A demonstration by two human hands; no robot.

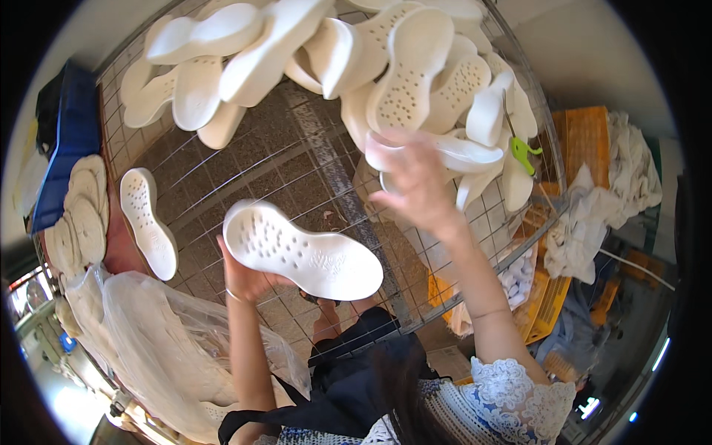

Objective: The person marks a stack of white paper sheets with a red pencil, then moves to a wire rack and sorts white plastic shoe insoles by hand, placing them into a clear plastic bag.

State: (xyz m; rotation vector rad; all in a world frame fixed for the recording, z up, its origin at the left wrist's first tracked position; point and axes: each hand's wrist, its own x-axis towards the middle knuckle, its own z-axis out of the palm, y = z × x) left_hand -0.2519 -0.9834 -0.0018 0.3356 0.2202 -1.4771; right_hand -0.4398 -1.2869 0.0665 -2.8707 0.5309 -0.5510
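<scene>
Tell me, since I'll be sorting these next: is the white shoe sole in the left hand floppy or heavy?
Probably stiff: the white shoe sole juts unsupported past the left hand without drooping. Likely light, held by one end only.

We see a white foam shoe sole [302, 251] held flat above the wire-mesh rack [245, 159], its perforated face turned up toward us, dotted with small round holes. Its rounded heel points left and its wider forefoot right. It lies nearly level, tilted slightly down to the right, below the heap of white soles [415, 74] piled on that rack.
</scene>
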